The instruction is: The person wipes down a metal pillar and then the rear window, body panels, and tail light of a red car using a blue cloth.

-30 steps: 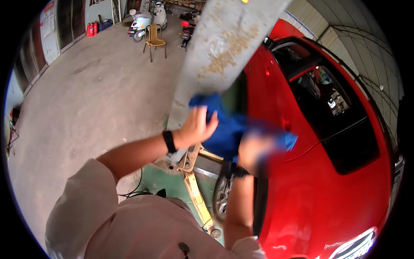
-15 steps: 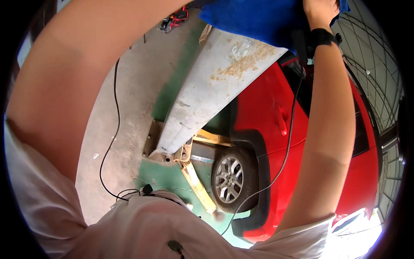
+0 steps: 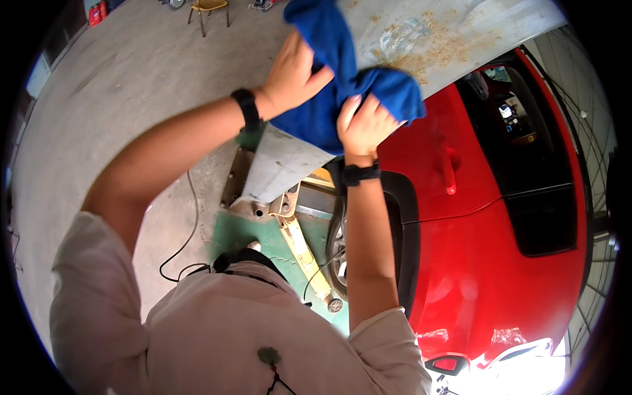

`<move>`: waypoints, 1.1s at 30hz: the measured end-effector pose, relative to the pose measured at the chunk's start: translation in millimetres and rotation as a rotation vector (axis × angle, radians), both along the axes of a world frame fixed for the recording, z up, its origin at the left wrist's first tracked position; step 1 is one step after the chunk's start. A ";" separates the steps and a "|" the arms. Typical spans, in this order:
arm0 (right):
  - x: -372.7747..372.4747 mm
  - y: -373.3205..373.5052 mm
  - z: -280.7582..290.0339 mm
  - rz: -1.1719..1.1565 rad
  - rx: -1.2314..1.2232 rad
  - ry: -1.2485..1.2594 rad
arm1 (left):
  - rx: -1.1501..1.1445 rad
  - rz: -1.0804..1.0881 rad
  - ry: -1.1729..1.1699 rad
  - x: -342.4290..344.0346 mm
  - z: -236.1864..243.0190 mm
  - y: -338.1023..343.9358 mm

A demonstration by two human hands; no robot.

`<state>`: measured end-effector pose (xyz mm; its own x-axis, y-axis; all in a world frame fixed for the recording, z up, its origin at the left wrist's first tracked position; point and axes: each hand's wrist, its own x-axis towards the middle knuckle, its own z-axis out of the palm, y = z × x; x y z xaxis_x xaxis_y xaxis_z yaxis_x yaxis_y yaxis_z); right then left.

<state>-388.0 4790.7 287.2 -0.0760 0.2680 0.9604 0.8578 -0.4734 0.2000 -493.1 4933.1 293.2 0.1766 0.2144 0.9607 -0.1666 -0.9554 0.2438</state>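
A blue cloth (image 3: pixel 313 122) lies bunched across a tall grey metal post (image 3: pixel 280 164), and both hands are on it. My left hand (image 3: pixel 293 76) grips the cloth at the post's left edge, its thumb pointing right and its other fingers partly hidden by the fabric. Lower and to the right, my right hand (image 3: pixel 367 128) presses into the cloth with bent fingers, near the post's right edge. Above the cloth, brown rust-like stains (image 3: pixel 428 49) and a pale scuffed patch (image 3: pixel 403 36) mark the post's face. Both wrists wear black bands.
A red car (image 3: pixel 454 263) stands close on the right; its wheel is partly behind my right forearm. Yellow lift arms (image 3: pixel 304 253) extend from the post's bolted base plate (image 3: pixel 236 178). A black cable (image 3: pixel 193 217) hangs at the left. Farther off stands a chair (image 3: pixel 209 8).
Both hands have come down the post with the blue cloth, from the top of the view. The stained patch now shows above the cloth. My left hand has come into view.
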 end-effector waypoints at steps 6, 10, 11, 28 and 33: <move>-21.4 -15.8 -116.6 0.187 -0.339 0.403 | -0.244 -0.013 0.374 -45.8 -133.0 -27.3; -23.6 -36.8 -175.1 0.305 -0.483 0.498 | -0.555 -0.027 0.582 -65.3 -187.9 -51.1; -24.0 -41.1 -191.0 0.317 -0.504 0.504 | -0.580 -0.059 0.677 -69.3 -201.6 -50.5; -20.9 37.0 110.8 -0.106 -0.029 -0.141 | -0.382 -0.460 0.134 -12.3 63.3 44.2; -29.1 44.5 101.3 -0.148 -0.039 -0.083 | -0.236 -0.810 0.267 -9.2 63.7 64.8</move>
<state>-417.1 4835.2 388.5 -0.1112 0.3190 0.9412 0.7592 -0.5838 0.2876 -502.4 4997.9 356.9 0.5725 0.1137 0.8120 -0.6794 -0.4886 0.5474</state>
